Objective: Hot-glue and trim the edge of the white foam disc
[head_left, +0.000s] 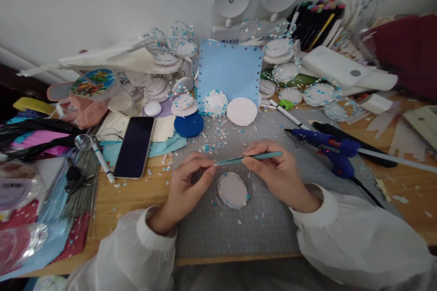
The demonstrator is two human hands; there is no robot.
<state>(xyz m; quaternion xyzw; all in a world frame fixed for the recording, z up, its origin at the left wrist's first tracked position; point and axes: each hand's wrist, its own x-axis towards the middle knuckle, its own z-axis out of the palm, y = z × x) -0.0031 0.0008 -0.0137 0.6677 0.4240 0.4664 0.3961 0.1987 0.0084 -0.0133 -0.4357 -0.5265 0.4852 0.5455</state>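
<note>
My right hand point(273, 170) grips teal tweezers point(262, 156), which point left above the grey cutting mat point(211, 232). Their tip meets the pinched thumb and forefinger of my left hand point(189, 184); whatever lies between those fingertips is too small to make out. Just below and between both hands, a round white disc point(232, 189) with a ruffled rim and a few blue bits lies on the mat. Small blue and white pieces point(208, 145) are scattered beyond my hands. A plain white disc point(242, 111) and a blue-dotted one point(215, 103) stand farther back.
A blue glue gun point(327, 145) lies at the right, its cord running toward the front. On the left are a phone point(134, 147), a white pen point(103, 162) and keys point(77, 177). A blue board point(229, 70) and a two-headed lamp point(251, 29) stand at the back.
</note>
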